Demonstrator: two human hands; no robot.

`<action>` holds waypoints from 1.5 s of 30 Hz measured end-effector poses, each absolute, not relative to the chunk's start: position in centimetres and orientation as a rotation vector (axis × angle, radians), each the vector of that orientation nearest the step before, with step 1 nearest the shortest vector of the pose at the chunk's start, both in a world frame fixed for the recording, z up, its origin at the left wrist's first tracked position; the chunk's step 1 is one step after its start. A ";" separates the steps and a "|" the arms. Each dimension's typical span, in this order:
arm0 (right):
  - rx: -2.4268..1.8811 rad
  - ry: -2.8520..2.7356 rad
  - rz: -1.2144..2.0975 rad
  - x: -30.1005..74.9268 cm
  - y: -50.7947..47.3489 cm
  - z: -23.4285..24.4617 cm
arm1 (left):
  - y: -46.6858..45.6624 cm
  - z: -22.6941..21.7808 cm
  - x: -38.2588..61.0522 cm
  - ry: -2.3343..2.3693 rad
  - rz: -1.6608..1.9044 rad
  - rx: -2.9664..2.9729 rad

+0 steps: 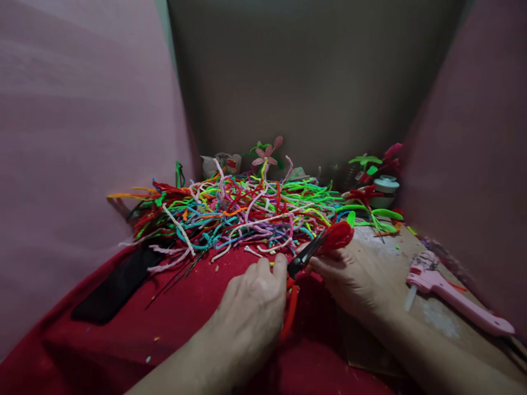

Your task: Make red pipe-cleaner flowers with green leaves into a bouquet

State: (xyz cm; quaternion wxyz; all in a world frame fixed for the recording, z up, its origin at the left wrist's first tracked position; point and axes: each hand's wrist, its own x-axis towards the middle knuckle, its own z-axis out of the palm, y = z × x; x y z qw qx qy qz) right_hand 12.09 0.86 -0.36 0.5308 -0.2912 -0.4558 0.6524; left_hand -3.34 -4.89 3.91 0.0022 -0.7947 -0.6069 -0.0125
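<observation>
My left hand [259, 288] is closed around a hand tool with dark tapering jaws [307, 257] and orange-red handles [290, 312]. It looks like long-nose pliers. The jaws point up and right, overlapping a fuzzy red pipe-cleaner piece [341, 236]. Behind the tool, my right hand [340, 271] has its fingers pinched together by the base of that red piece and seems to hold it. Its fingertips are partly hidden. A small bright green loop [351, 219] shows behind the red piece.
A tangled heap of multicoloured pipe cleaners [247, 211] spreads behind my hands. To the left lies a black phone-like slab [111, 285] on red cloth [119, 351]. At right are a pink glue gun [457, 296], a lidded jar [386, 189] and green pipe-cleaner leaves [385, 214]. Pink walls flank both sides.
</observation>
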 end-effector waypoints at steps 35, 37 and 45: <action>-0.753 -1.318 1.339 12.0 0.1 1.3 | -4.6 3.0 -2.8 -1.708 0.087 -2.402; -0.795 -1.351 1.276 11.9 0.0 1.8 | -4.6 2.9 -2.9 -1.698 0.076 -2.403; -0.840 -1.370 1.221 12.1 0.2 1.2 | -4.9 3.2 -3.1 -1.707 0.067 -2.460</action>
